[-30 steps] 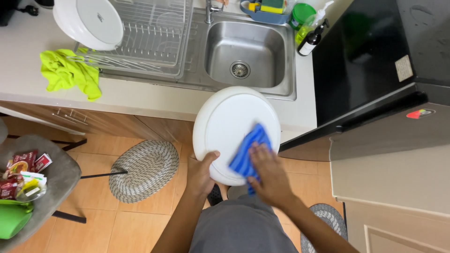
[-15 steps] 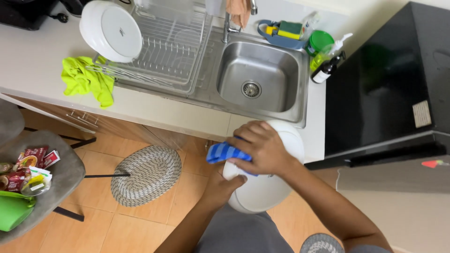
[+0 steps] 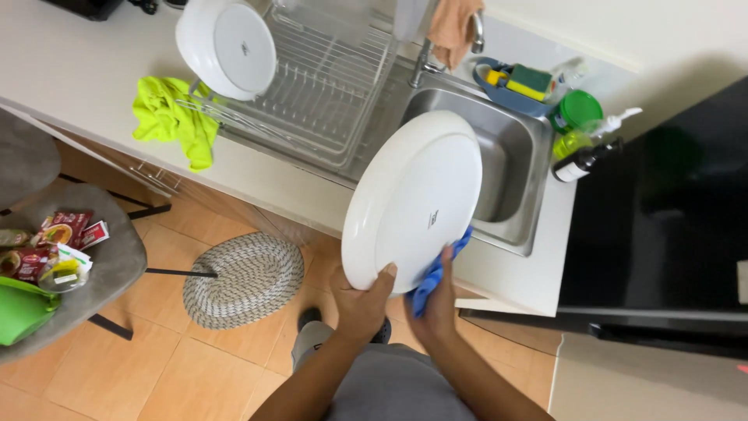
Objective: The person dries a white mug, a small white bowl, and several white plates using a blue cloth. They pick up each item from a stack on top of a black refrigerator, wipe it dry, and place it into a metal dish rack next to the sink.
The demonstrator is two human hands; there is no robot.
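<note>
Fingers (image 3: 387, 274) of the left hand (image 3: 360, 306) curl over the lower rim of a large white plate (image 3: 413, 199), with the thumb on its underside, so this hand grips the plate by its edge. The right hand (image 3: 438, 306) is just beside it, its fingers closed on a blue cloth (image 3: 433, 274) that is pressed against the plate's lower right rim; how far the cloth runs behind the plate is hidden. The plate is held tilted, its underside with a small printed mark turned to the camera, in front of the edge of the white surface (image 3: 70, 70) and overlapping the steel sink (image 3: 510, 168).

Left of the sink a wire dish rack (image 3: 327, 86) stands on the surface, and a white bowl (image 3: 226, 47) leans in its left end. A yellow-green cloth (image 3: 173, 121) lies crumpled just beside the rack. Behind the sink a beige rag (image 3: 456, 27) hangs over the tap, and a blue caddy (image 3: 506, 86) holds a sponge. A green-lidded jar (image 3: 576, 111) and a dark bottle (image 3: 584, 161) stand at the sink's right, next to a black appliance (image 3: 662, 226).

On the tiled floor a round woven mat (image 3: 243, 279) lies to the left of the person's feet. A grey chair (image 3: 101, 265) at the far left carries what seem to be small packets.
</note>
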